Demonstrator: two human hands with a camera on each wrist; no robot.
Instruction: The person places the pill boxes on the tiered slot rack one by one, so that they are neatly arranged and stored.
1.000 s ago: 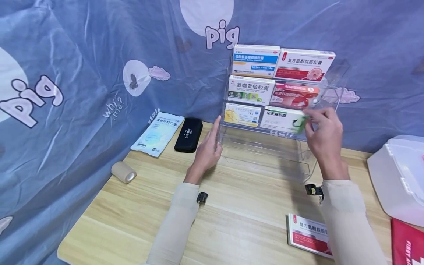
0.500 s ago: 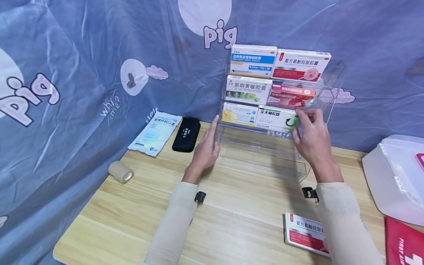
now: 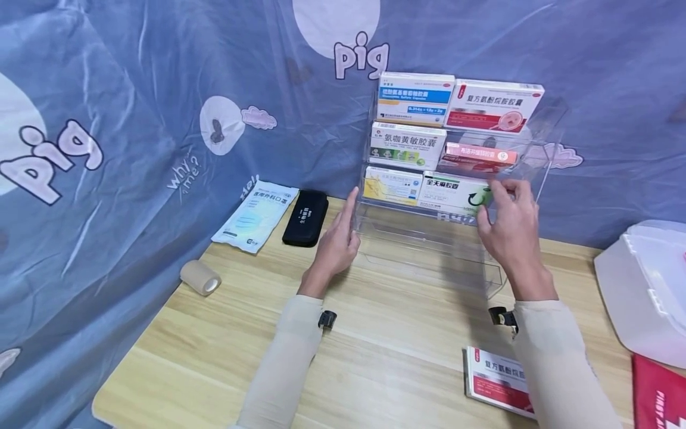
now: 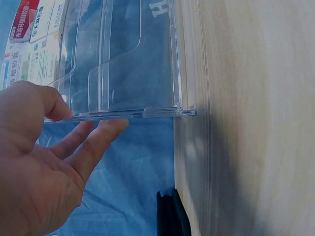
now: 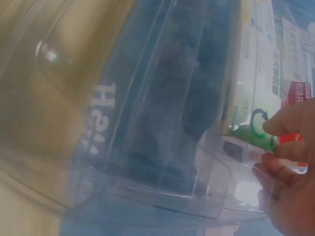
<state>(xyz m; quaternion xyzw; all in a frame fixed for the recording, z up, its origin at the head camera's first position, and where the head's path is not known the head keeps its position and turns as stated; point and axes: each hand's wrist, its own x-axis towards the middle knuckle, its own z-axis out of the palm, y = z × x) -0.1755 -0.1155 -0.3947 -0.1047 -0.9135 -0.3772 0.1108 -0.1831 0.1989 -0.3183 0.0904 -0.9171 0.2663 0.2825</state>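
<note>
A clear plastic display rack [image 3: 423, 235] stands on the table, holding three rows of medicine boxes. At its left side, my left hand [image 3: 337, 241] grips the side panel, thumb and fingers on opposite faces in the left wrist view. My right hand [image 3: 511, 229] pinches the right end of a white-and-green medicine box [image 3: 450, 192] in the lowest row; the thumb lies on its front in the right wrist view. Just above it is a red-and-pink box [image 3: 479, 155], its lower right part hidden by the fingers. Beside the green one sits a white-and-yellow box [image 3: 393, 186].
A stack of red-and-white boxes [image 3: 498, 381] lies near my right forearm. A white plastic bin [image 3: 643, 292] and red first-aid pouch [image 3: 659, 390] are at right. Left are a mask packet [image 3: 256, 215], black case [image 3: 305, 218] and tan bandage roll [image 3: 200, 278].
The right hand has shifted slightly left along the green box, which was blurred and is now still. The red-and-pink box shows lower. The left hand has stayed at the rack's side.
</note>
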